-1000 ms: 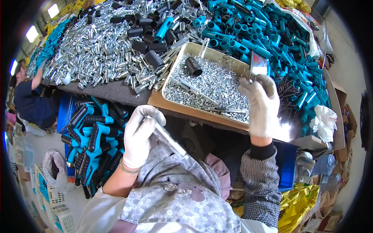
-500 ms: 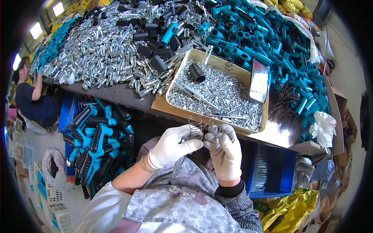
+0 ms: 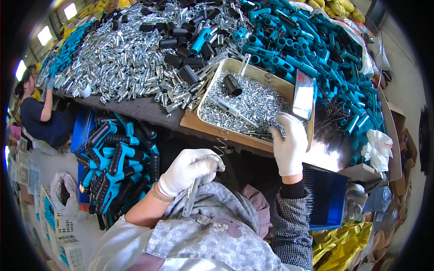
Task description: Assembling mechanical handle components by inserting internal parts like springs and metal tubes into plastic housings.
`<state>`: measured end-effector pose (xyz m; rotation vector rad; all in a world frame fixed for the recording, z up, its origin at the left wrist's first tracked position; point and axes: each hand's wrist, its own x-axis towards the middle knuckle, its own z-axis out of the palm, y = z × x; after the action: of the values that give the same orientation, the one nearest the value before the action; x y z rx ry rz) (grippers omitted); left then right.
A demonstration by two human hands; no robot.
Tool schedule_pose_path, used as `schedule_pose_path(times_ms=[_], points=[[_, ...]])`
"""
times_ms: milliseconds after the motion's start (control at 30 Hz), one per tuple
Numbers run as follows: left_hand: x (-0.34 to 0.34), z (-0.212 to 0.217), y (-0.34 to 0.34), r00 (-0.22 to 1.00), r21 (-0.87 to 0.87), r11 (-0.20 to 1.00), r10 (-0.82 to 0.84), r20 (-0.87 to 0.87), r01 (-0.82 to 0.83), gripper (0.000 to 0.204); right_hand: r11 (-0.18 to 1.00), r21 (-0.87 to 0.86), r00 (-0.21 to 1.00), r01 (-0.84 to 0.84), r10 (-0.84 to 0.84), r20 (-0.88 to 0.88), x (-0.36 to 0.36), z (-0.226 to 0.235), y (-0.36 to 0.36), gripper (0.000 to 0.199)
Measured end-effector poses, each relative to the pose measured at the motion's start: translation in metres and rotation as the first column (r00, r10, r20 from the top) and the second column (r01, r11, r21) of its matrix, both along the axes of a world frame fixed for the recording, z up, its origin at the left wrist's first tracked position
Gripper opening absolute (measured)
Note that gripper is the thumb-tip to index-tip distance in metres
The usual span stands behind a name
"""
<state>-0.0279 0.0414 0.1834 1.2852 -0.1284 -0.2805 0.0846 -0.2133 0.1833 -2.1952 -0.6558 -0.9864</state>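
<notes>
My left hand (image 3: 187, 172), in a white glove, is closed around a slim silvery metal tube (image 3: 192, 198) whose lower end sticks out below the palm. A coil spring (image 3: 220, 147) rises from the same hand near the fingertips. My right hand (image 3: 291, 145), gloved as well, is over the front right part of a cream tray (image 3: 212, 125). Its thumb and bent fingers are apart, with the tips by the small silvery metal parts (image 3: 253, 105) in the tray. Among those parts lie a black sleeve (image 3: 232, 85) and a longer metal tube (image 3: 226, 107).
Behind the tray are heaps of metal tubes (image 3: 122, 58) and teal sleeves (image 3: 289, 45). A phone-like slab (image 3: 303, 95) leans on the tray's right rim. Blue bins stand below, the left holding teal-and-black handles (image 3: 117, 160). Another person (image 3: 38, 108) works at far left.
My right hand has left the springs by my left hand and moved right and up to the tray. The left hand has shifted slightly left and closed further around the tube and spring.
</notes>
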Motion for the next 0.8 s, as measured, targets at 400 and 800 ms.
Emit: schedule_pose_path(times_ms=[400, 800], points=[[0.003, 0.012, -0.007, 0.965, 0.575, 0.809, -0.033, 0.259, -0.126, 0.032, 0.72, 0.694, 0.375, 0.009, 0.641, -0.669, -0.082, 0.003, 0.019, 0.016], [-0.001, -0.028, -0.025, 0.75, 0.276, 0.726, 0.478, 0.456, -0.63, 0.036, -0.017, 0.88, 0.288, 0.475, 0.948, -0.136, -0.138, -0.102, 0.027, 0.03]])
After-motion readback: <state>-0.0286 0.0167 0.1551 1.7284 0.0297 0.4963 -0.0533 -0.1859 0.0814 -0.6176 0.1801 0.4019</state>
